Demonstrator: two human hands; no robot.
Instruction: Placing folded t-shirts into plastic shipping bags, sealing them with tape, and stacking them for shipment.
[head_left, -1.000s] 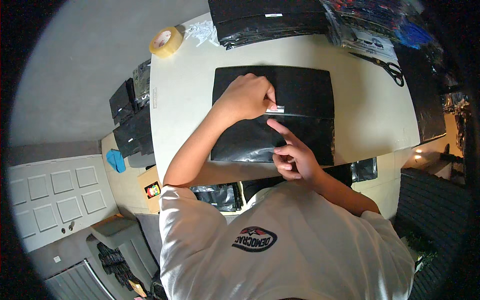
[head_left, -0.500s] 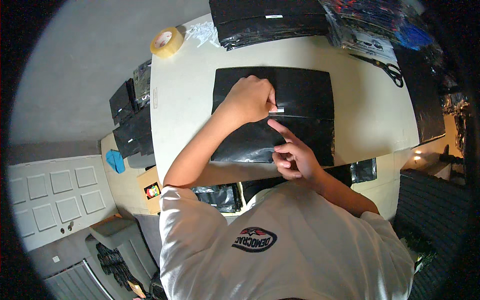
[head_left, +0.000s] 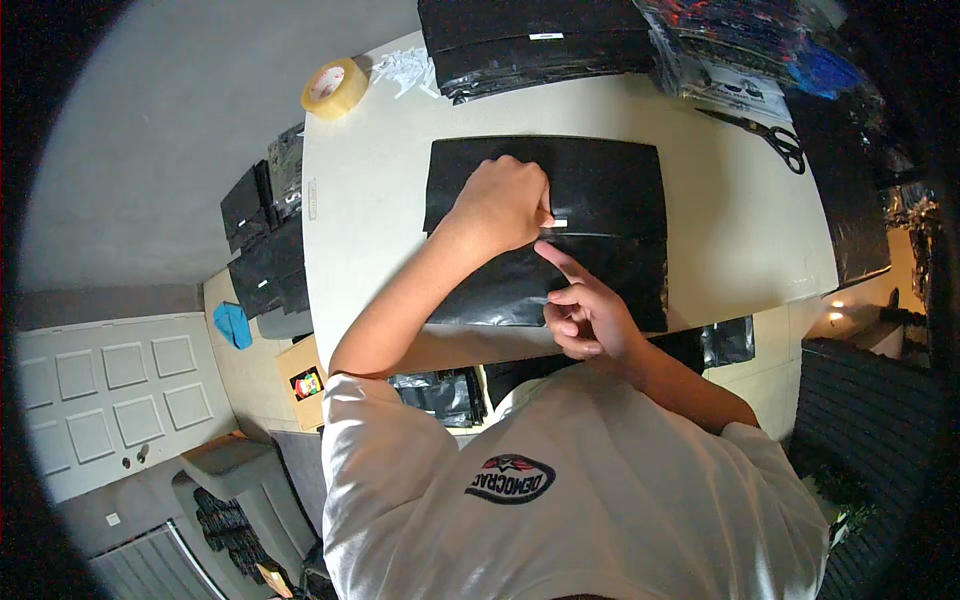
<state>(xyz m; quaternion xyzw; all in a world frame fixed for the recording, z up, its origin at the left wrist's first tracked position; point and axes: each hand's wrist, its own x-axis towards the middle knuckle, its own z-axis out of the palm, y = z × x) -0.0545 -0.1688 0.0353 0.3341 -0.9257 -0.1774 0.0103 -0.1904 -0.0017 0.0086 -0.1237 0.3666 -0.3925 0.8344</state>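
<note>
A flat black plastic bag (head_left: 610, 185) lies on the white table in front of me, with a fold line across its middle. A small white label strip (head_left: 559, 224) sits on it just above that line. My left hand (head_left: 503, 203) rests on the bag with its fingers curled down, the tips at the label's left end; what is under them is hidden. Just below, my right hand (head_left: 592, 315) is over the bag's lower part, palm partly turned up. Its index finger points toward the label, the other fingers are loosely bent, and nothing is in it.
At the table's (head_left: 370, 200) far left are a tape roll (head_left: 335, 88) and a pile of white strips (head_left: 405, 70). A stack of black bags (head_left: 540, 55) stands at the back. Black scissors (head_left: 770, 138) lie at the right, near clear-wrapped packages (head_left: 740, 50).
My left fingertips have shifted very slightly beside the label. My right hand and the black bag look the same.
</note>
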